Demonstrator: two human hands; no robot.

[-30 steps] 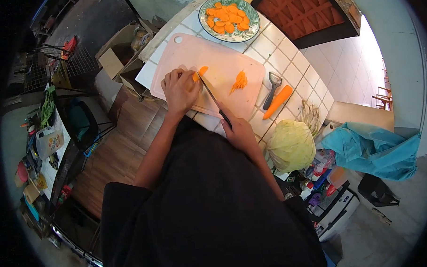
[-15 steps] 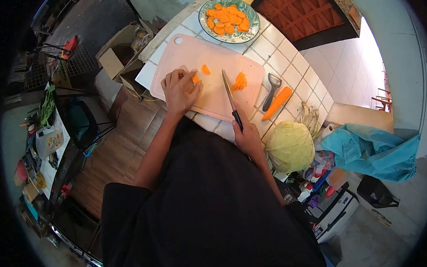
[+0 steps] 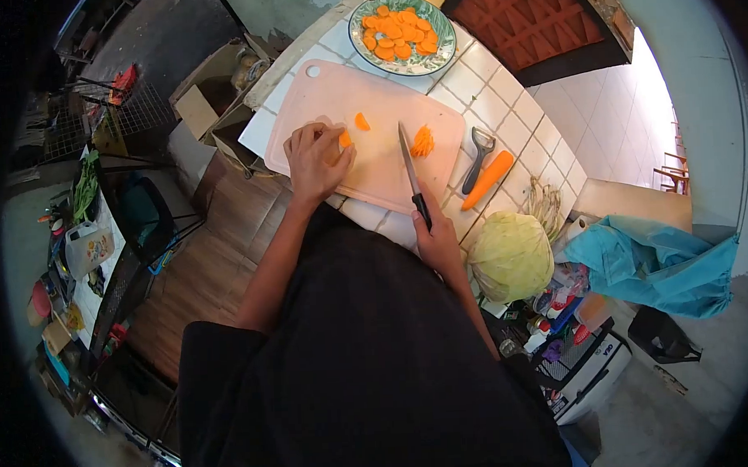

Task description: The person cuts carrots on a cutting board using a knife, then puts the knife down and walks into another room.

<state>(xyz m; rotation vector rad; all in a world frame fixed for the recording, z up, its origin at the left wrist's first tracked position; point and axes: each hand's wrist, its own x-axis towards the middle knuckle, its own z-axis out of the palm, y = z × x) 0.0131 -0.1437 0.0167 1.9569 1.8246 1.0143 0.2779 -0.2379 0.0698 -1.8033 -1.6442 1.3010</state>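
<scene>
On the left part of the pink cutting board [image 3: 320, 95], my left hand [image 3: 315, 163] has its fingers curled around a carrot piece [image 3: 345, 139], which shows at the fingertips. A second carrot piece [image 3: 362, 121] lies just beyond them. My right hand [image 3: 437, 235] grips a knife [image 3: 410, 168] by its black handle, with the blade pointing away over the board. To the right of the blade sits a small pile of carrot shreds [image 3: 423, 141]. Beside the board are a peeler [image 3: 478, 160] and a whole peeled carrot [image 3: 488, 180].
A patterned plate [image 3: 368, 62] of carrot slices stands at the board's far edge on the tiled counter [image 3: 489, 106]. A cabbage [image 3: 511, 257] is right of my right hand, near a blue cloth [image 3: 651, 261]. A cardboard box [image 3: 195, 113] stands left of the counter.
My right hand and the knife have shifted slightly to the right, bringing the blade closer to the shreds. My left hand stays on the carrot piece.
</scene>
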